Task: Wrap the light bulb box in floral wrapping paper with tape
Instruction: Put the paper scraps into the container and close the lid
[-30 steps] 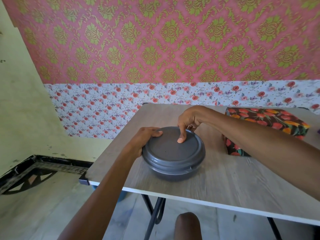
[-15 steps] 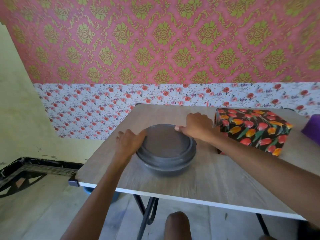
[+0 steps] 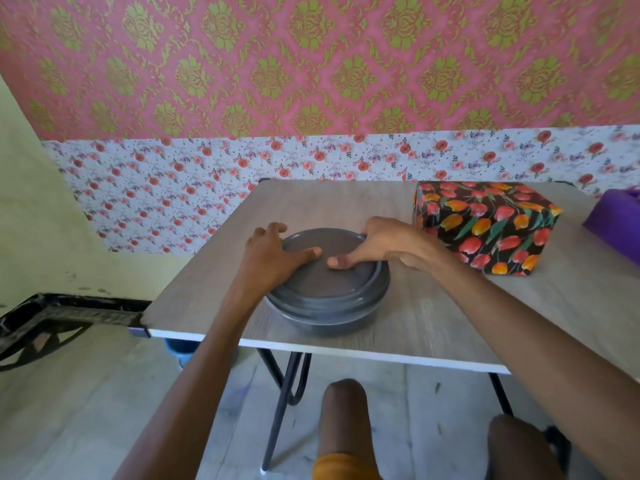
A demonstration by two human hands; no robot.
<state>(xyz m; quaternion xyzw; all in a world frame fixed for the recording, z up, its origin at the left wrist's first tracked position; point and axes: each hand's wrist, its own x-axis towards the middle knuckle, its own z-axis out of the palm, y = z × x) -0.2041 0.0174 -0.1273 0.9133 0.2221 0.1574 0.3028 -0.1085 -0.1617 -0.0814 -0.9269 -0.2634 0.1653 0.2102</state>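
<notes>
Two hands on round dark grey plastic container with lid (image 3: 329, 296), near-centre of wood-grain counter (image 3: 450, 327). Left hand (image 3: 273, 252): fingers curled over far-left lid rim, thumb flat on lid top. Right hand (image 3: 382, 242): fingers hooked over far-right rim, thumb pressed on lid, tip close to left thumb but apart. Rectangular light bulb box in black paper with red and orange tulips (image 3: 485, 226): far right on counter, just beside right wrist, apparently not touching, neither hand on it. Looks fully covered on visible faces.

Risks, as judgement:
- Sudden lid release under uneven pull, then jerk of right hand or forearm into box; shove rightward or scuffed paper corner.
- Container fairly close to near counter edge; slide toward body under force, possible drop to floor and spill.
- Downward thumb pressure against upward finger pull: likely jam rather than release.
- Opening or closing: cannot tell.

Hidden or unclear:
- Container contents unseen, lid on.
- Fingertips of both hands lost behind rim.
- No tape or spare paper in view.
- Taped seams on box not discernible; far and bottom faces unseen.
- Purple object (image 3: 616, 216) cut off at right edge, identity unclear.
- Blue thing (image 3: 181, 346) under counter's near-left corner mostly hidden.
</notes>
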